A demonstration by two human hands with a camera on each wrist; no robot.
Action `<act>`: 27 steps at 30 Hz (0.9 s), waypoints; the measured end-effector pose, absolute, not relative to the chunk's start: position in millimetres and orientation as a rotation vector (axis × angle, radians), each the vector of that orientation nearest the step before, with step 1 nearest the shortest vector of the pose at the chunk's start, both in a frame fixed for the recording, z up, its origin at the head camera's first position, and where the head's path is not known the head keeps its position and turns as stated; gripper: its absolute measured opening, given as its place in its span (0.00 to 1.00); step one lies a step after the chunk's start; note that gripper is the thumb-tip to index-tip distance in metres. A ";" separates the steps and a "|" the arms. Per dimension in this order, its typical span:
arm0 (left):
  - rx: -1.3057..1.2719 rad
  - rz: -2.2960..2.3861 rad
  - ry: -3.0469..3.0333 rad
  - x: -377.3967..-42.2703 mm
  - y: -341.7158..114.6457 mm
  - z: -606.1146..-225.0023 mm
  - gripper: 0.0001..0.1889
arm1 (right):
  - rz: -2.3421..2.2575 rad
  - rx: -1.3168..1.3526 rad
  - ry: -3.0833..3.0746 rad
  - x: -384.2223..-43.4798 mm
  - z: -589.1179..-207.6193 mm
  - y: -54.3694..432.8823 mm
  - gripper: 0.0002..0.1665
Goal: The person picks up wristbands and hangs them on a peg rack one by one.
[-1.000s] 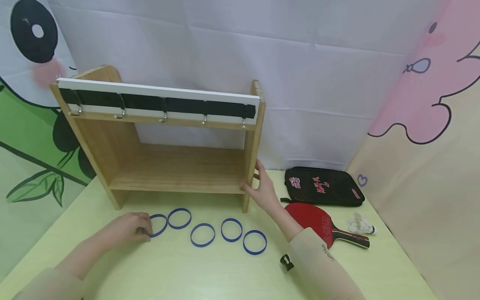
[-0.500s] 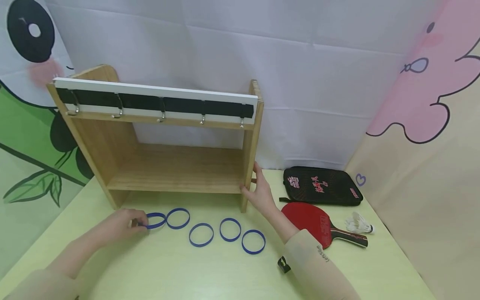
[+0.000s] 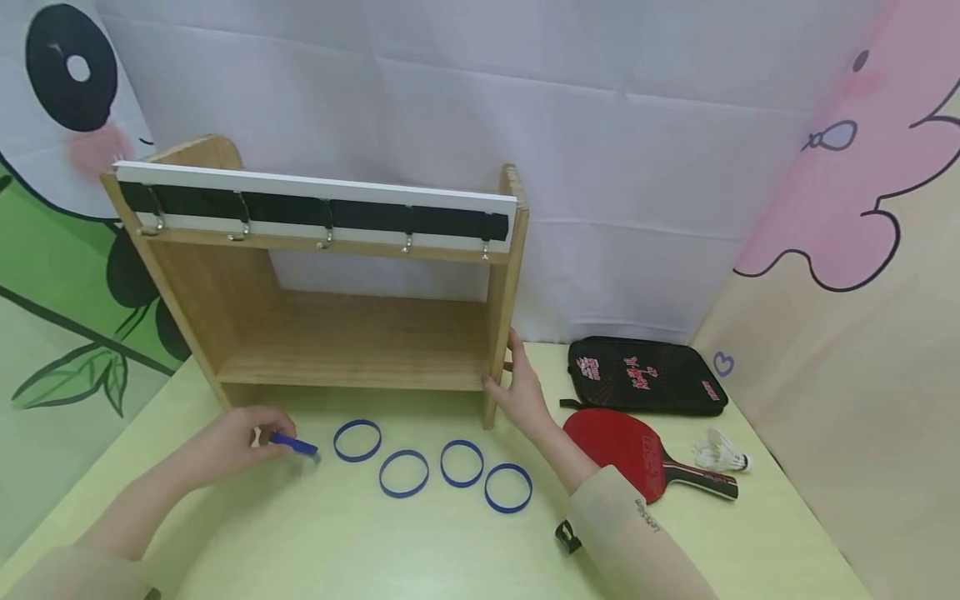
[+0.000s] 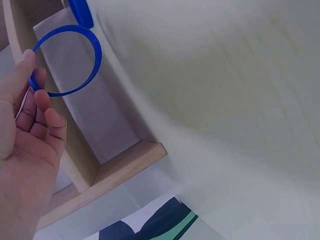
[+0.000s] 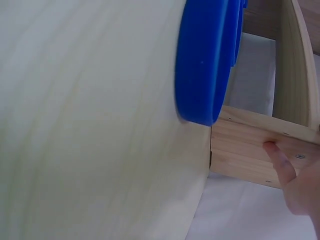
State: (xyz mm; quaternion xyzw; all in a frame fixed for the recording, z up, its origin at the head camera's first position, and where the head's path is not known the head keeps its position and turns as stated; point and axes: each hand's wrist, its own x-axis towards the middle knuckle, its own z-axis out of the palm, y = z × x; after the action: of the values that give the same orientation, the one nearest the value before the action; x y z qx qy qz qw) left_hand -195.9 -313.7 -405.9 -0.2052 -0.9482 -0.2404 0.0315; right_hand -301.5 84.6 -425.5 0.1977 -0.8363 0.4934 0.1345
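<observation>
My left hand (image 3: 238, 446) pinches a blue wristband (image 3: 297, 443) between thumb and fingers, just above the table. In the left wrist view the held wristband (image 4: 98, 55) shows as a full ring standing out from the fingertips. Several more blue wristbands (image 3: 403, 495) lie flat on the table to its right. Behind them stands a wooden shelf (image 3: 367, 342) with a row of metal hooks (image 3: 327, 242) along its top bar. My right hand (image 3: 525, 400) touches the shelf's right side panel, thumb at the front edge. In the right wrist view one finger (image 5: 281, 162) lies against that panel.
At the right lie a red table tennis bat (image 3: 615, 446), a black zipped case (image 3: 645, 375) and a shuttlecock (image 3: 718, 452). A small black clip-like object (image 3: 567, 537) lies by my right sleeve. A white cloth (image 3: 600, 167) hangs behind the shelf.
My left hand has tipped the leftmost wristband up and lifted it off the table, drawing slightly left and away from the neighbouring one. The right hand stays on the shelf side.
</observation>
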 end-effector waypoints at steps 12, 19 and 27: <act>-0.561 -0.634 -2.691 -189.1 -323.0 -379.1 0.08 | 1.432 0.600 -2.408 -300.2 -424.4 82.8 0.50; -0.501 -0.646 -2.571 -184.9 -326.6 -350.8 0.08 | 1.449 0.575 -2.440 -299.9 -424.1 82.2 0.50; -0.366 -0.757 -2.391 -184.0 -334.2 -318.1 0.08 | 1.425 0.556 -2.475 -299.7 -424.3 83.5 0.50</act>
State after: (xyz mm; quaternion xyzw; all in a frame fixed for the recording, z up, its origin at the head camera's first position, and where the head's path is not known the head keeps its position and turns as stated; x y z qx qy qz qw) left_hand -184.0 -334.2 -318.1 -0.1378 -0.9003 -0.2850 0.2988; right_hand -299.7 83.5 -424.3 0.1899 -0.8449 0.4865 0.1159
